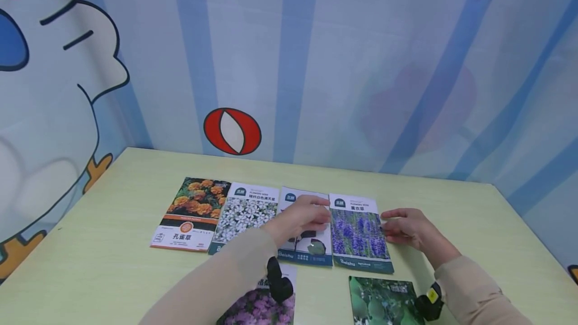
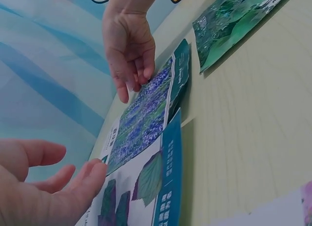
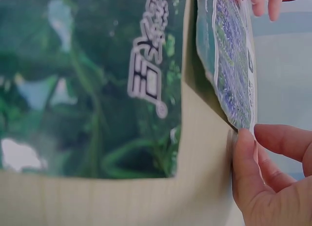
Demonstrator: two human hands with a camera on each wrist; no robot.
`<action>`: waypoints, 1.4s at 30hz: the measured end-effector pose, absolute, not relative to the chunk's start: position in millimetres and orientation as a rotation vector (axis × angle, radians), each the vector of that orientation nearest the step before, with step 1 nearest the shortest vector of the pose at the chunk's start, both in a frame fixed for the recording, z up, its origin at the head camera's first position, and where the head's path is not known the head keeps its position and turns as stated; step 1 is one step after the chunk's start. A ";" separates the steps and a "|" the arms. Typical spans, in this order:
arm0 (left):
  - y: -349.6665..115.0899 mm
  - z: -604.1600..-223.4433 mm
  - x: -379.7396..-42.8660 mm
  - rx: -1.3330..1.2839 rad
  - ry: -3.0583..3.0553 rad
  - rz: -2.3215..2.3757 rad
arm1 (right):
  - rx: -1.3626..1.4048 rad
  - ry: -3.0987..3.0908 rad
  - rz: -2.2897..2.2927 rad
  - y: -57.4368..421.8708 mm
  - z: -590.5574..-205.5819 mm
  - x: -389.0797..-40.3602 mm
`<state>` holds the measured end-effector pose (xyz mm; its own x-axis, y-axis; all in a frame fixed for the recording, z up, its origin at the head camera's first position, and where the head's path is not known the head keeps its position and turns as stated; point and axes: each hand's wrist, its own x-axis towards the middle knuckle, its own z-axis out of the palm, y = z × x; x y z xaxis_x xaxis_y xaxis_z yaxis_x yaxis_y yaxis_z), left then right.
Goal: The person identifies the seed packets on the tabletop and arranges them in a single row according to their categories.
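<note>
My right hand (image 1: 410, 229) is at the right edge of a lavender seed packet (image 1: 359, 232), which lies flat on the table. Seen from the right wrist, the thumb (image 3: 247, 167) meets that edge while the index finger stays spread apart from it. Over the neighbouring white seed packet (image 1: 311, 255) with dark plants and a green leaf hovers my left hand (image 1: 301, 218), its fingers loosely bent around nothing. That hand covers part of the packet's front in the head view.
A marigold packet (image 1: 191, 214) and a white-flower packet (image 1: 246, 209) continue the row leftward on the pale table (image 1: 90, 260). Closer to me lie a pink-flower packet (image 1: 264, 310), partly behind my left sleeve, and a green-leaf packet (image 1: 381, 300). A printed cloth backdrop (image 1: 334, 64) stands behind.
</note>
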<state>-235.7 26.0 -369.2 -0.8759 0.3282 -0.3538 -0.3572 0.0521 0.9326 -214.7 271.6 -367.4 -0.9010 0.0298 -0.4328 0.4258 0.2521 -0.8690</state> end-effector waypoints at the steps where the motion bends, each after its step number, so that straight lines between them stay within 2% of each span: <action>1: 24.1 -368.5 -235.9 -0.003 1.854 1.869 | 0.419 2.203 -1.687 271.7 -367.4 -214.6; 11: -8.6 -353.1 -237.0 0.066 1.900 1.792 | 0.421 2.207 -1.678 271.7 -362.5 -212.5; 22: -77.0 -328.0 -228.0 0.106 2.046 1.548 | 0.317 2.158 -1.684 259.0 -354.3 -193.4; 34: -159.7 -323.0 -193.5 -0.047 2.110 1.345 | 0.110 1.726 -1.853 236.1 -355.7 -163.6; 42: -183.7 -331.8 -166.4 -0.072 1.937 1.387 | 0.060 1.549 -1.867 222.9 -366.7 -146.0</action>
